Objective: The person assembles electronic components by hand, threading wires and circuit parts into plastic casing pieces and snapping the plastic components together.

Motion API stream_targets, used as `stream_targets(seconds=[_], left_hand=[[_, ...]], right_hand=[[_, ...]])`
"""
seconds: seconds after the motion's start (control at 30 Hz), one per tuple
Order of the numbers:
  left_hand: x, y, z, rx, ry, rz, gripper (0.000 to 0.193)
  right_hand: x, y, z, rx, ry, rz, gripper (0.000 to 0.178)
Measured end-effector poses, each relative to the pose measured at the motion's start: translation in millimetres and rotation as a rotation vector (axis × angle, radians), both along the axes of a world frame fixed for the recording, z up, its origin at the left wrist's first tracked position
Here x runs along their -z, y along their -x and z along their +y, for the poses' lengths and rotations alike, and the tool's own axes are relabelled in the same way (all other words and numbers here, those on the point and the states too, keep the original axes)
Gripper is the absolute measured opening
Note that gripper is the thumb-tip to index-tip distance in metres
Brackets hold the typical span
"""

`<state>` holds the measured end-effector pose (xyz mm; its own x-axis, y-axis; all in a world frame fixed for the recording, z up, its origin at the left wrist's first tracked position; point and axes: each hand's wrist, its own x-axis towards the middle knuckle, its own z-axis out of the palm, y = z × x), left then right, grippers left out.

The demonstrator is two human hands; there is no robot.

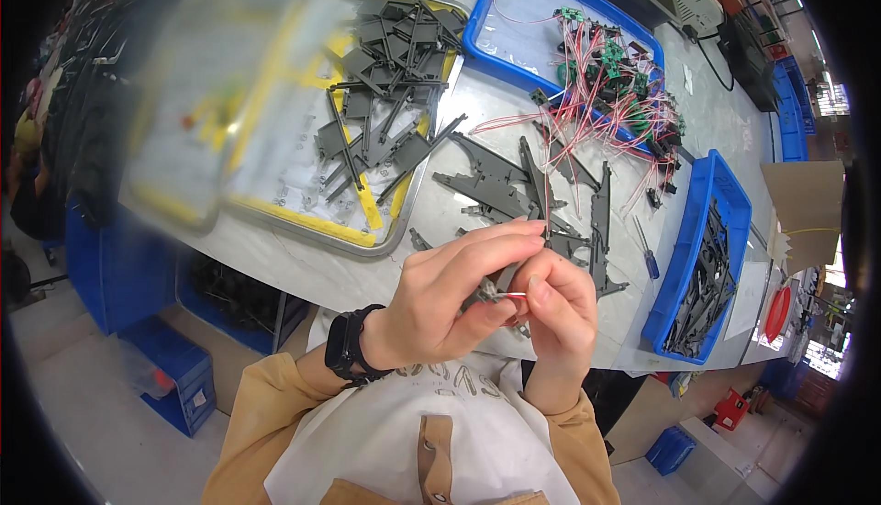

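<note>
Close in front of my body, my left hand (pixel 440 289) is closed around a small dark grey plastic part (pixel 484 293), mostly hidden by the fingers. My right hand (pixel 564 308) meets it from the other side, pinching thin red and white wires (pixel 516 295) between thumb and fingers. The fingertips of both hands nearly touch. Just beyond them, several long grey plastic frames (pixel 491 184) lie loose on the table. A screwdriver (pixel 648 252) lies to the right of these frames.
A metal tray (pixel 367 250) with yellow tape and grey plastic parts stands at the left. Behind, a blue tray (pixel 473 37) holds green circuit boards with tangled wires (pixel 596 73) spilling over its edge. At the right, a blue bin (pixel 656 321) contains dark strips.
</note>
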<state>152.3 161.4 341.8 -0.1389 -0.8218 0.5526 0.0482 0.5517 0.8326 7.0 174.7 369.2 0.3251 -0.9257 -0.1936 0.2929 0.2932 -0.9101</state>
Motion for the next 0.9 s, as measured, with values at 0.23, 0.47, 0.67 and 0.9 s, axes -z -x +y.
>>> stream_targets(seconds=[0.23,0.47,0.67,0.9], left_hand=[[-3.8,-4.6,1.2,0.013,-0.062,-0.102,0.047],[-3.7,-6.5,1.2,0.019,-0.066,-0.098,0.046],[-6.5,-9.7,0.3,0.035,-0.111,-0.11,0.048],[-4.0,-8.7,-0.1,0.028,-0.11,-0.133,0.052]], right_hand=[[5.2,5.7,-3.5,-0.092,0.003,-0.056,0.023],[7.2,6.6,-6.2,-0.119,0.001,-0.067,0.023],[11.7,10.9,-10.6,-0.175,0.064,-0.105,0.023],[8.7,9.7,-12.4,-0.162,-0.034,-0.028,0.022]])
